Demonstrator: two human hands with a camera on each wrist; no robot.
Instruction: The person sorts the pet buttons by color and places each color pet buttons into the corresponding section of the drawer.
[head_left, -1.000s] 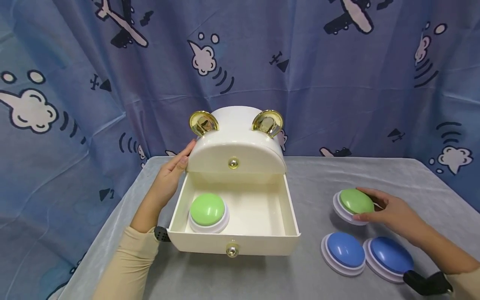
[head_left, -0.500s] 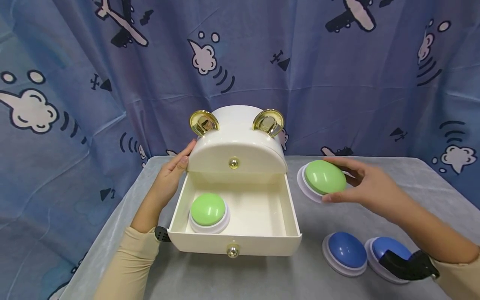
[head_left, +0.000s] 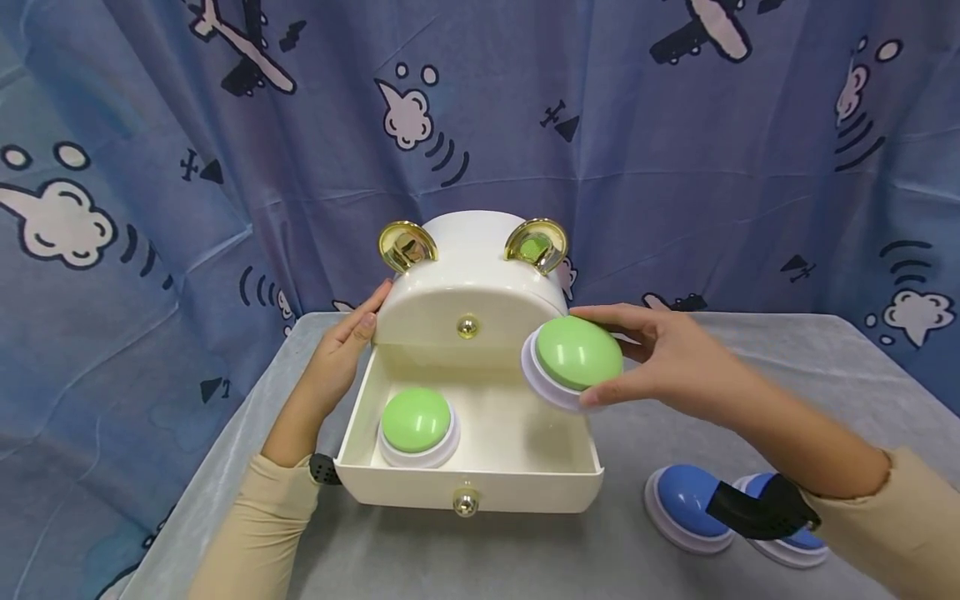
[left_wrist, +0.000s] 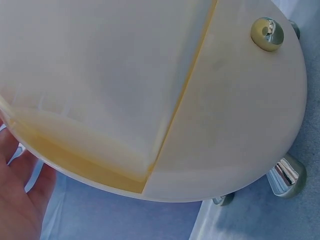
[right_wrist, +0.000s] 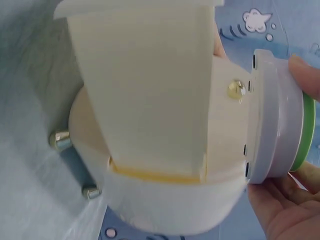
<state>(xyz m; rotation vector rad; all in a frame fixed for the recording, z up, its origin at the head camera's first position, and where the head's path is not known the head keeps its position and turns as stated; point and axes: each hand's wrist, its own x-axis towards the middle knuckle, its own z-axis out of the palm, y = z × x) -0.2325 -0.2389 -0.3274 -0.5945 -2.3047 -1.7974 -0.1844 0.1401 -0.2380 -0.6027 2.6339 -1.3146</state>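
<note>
My right hand [head_left: 660, 358] grips a green push button [head_left: 576, 354] with a white base by its edge, thumb in front and fingers behind. It hangs tilted over the right side of the pulled-out drawer [head_left: 465, 489]; in the right wrist view, the white base [right_wrist: 265, 120] faces the box. My left hand [head_left: 341, 350] rests with extended fingers against the left side of the white drawer box [head_left: 480, 275], which has gold ears [head_left: 536, 246] and a gold knob [head_left: 467, 326]. Another green button [head_left: 416, 421] sits in the drawer's left part.
Two blue push buttons with white bases stand on the grey cloth at right; the nearer-left blue button [head_left: 686, 500] is partly covered by a black wrist strap [head_left: 757, 510]. Behind the table [head_left: 750, 375] hangs a blue patterned curtain [head_left: 480, 108].
My right hand has lifted the green button from beside the blue ones and carried it left, over the drawer. The left hand and the box have stayed put.
</note>
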